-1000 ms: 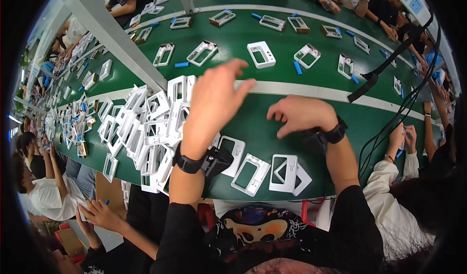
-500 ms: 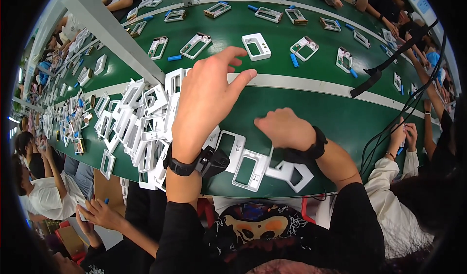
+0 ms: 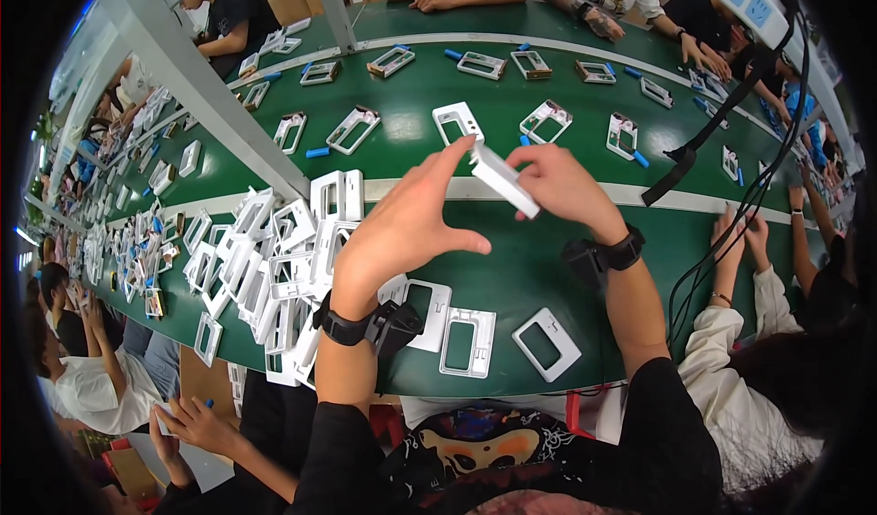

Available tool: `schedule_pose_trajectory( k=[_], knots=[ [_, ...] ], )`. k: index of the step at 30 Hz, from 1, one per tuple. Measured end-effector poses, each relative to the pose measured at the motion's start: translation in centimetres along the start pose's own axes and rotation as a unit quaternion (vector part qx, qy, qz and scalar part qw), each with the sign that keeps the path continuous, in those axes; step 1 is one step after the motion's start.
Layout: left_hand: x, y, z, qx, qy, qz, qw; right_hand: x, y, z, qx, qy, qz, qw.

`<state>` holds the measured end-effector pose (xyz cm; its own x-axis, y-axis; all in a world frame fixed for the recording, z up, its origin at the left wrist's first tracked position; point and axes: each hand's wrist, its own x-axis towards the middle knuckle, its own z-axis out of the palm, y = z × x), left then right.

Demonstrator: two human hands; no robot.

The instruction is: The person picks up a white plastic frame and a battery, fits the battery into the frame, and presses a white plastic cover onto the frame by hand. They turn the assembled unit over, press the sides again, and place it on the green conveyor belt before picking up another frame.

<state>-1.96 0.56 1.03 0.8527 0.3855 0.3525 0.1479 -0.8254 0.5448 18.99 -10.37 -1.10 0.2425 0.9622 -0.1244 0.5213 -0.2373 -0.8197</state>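
A: Right hand, state of grip?

B: Closed, pinching a white casing between fingers and thumb. The casing appears raised off the bench, near the middle of the view, tilted, seen almost edge-on; straight-sided, matte, plastic-looking.

A: Left hand?

B: Grip open and unladen, thumb spread wide from the fingers. A fingertip sits at the casing's upper end; whether they touch, I cannot tell. Black wristbands on both wrists, each carrying a blocky black unit.

A: Bench surface?

B: Smooth green with a soft sheen, crossed by a flat pale strip.

A: Nearby pieces?

B: Along the near edge, two rectangular white frames lie close side by side; a third frame, rounded at the corners, lies apart to the right. Each has a window cut through it. At the left, a jumbled heap of similar frames, overlapping at many angles, beside a square grey post.

A: Beyond the strip?

B: Spaced-out open housings, some with parts inside, and smooth blue cylinders.
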Motion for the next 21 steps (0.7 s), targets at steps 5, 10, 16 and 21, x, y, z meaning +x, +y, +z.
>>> schedule_pose_trajectory(
  k=[5, 10, 16, 21],
  knots=[
    [1.7, 2.4, 1.0, -0.23, -0.006, -0.069, 0.971, -0.2, -1.3, 2.7, 0.225, -0.103, -0.039, 0.968],
    [1.8, 1.6, 0.8, -0.284, 0.12, -0.112, 0.945, 0.5, -1.0, 2.6, 0.33, -0.03, -0.064, 0.941],
    [1.3, 0.9, 0.0, -0.085, 0.107, -0.137, 0.981, 4.7, 8.5, -3.9, -0.045, 0.337, -0.093, 0.936],
    [1.2, 1.5, -0.7, -0.064, 0.098, -0.122, 0.986, 8.0, 12.8, -3.7, -0.219, 0.35, -0.095, 0.906]
  ],
)
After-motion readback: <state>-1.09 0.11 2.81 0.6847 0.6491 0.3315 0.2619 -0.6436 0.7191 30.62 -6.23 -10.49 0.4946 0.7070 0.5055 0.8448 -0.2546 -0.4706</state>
